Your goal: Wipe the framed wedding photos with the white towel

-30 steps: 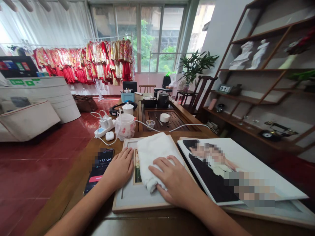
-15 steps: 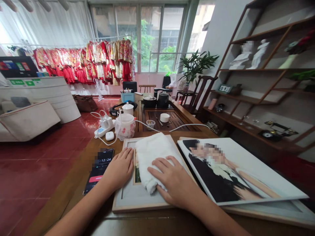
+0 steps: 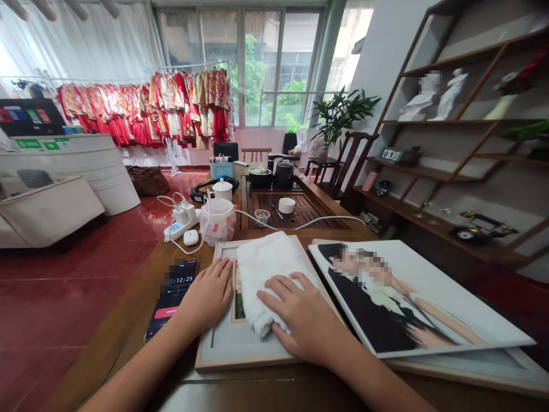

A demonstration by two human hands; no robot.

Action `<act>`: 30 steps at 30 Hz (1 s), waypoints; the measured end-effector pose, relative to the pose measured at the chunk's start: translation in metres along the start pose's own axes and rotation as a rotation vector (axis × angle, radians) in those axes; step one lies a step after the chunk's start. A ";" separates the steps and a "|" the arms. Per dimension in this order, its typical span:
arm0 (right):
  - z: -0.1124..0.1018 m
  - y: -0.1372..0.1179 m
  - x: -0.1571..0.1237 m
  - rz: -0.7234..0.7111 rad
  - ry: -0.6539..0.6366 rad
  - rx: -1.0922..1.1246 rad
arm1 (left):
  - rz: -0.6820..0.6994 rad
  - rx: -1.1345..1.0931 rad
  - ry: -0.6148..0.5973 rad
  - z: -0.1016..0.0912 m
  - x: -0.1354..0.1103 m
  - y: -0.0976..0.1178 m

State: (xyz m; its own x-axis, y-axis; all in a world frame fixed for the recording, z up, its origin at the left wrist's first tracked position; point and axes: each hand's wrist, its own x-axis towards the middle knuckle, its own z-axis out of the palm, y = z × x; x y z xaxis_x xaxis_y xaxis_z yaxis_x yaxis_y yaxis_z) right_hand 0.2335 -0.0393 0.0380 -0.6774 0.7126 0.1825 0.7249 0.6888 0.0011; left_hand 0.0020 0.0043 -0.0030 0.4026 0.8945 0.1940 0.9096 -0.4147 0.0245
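A folded white towel (image 3: 263, 257) lies across the picture frame (image 3: 240, 357) in front of me. My right hand (image 3: 298, 312) rests on the towel, fingers spread over it and thumb by its near edge. My left hand (image 3: 212, 292) lies flat on the frame's left side, fingers stretched out and holding nothing. Between them a strip of the framed picture (image 3: 239, 303) shows; the towel hides most of it. A phone (image 3: 169, 306) with a running timer lies beside my left forearm.
To the right, a photo print panel (image 3: 429, 297) sits tilted on another frame (image 3: 493, 375). Beyond are a bagged cup (image 3: 217, 220), a power strip (image 3: 174, 230), an earphone case (image 3: 191, 237) and a tea tray (image 3: 309, 209). A white cable (image 3: 330, 218) crosses the table.
The phone's timer has gone on by one second. Both hands and the towel look to be in the same places.
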 end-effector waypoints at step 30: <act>0.000 0.003 -0.002 -0.122 -0.029 0.118 | 0.020 0.001 0.004 0.001 0.002 0.002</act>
State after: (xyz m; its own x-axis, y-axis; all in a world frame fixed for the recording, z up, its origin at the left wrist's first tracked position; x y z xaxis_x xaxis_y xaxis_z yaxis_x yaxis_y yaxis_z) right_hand 0.2368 -0.0384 0.0380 -0.7639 0.6254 0.1593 0.6189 0.7799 -0.0939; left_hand 0.0044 0.0057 -0.0035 0.4199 0.8856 0.1983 0.9017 -0.4319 0.0197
